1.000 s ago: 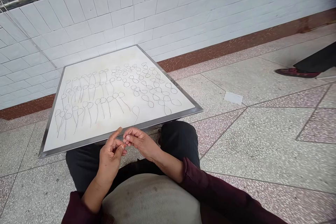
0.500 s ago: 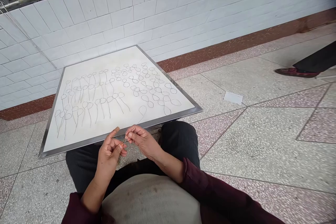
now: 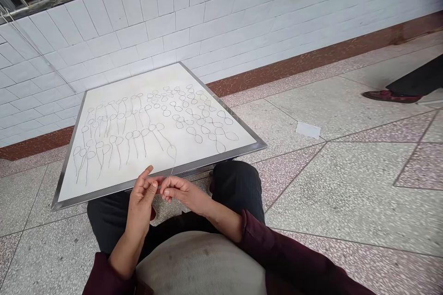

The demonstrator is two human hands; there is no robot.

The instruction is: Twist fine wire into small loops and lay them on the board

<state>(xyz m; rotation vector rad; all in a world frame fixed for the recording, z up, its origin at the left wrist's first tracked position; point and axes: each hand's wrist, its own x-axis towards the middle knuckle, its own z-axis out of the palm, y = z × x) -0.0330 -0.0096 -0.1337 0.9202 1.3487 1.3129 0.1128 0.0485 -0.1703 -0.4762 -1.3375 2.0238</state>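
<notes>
My left hand [image 3: 142, 196] and my right hand [image 3: 178, 189] meet over my lap, just in front of the near edge of a white board [image 3: 104, 173] with a metal frame. Both pinch the stem of a thin wire loop [image 3: 172, 156] that rises from my fingertips over the board's edge. The left index finger sticks up. On the board lie several wire pieces: stemmed loops [image 3: 114, 140] on the left and figure-eight shapes [image 3: 197, 120] on the right.
The board rests low over my knees [image 3: 235, 182], close to a white tiled wall [image 3: 207, 18]. A speckled tiled floor spreads right, with a scrap of paper [image 3: 308, 129]. Another person's shoe and trouser leg [image 3: 392, 96] show at the far right.
The wire loop has swung left and stands more upright above my fingertips. My hands have shifted slightly and closed together on its stem.
</notes>
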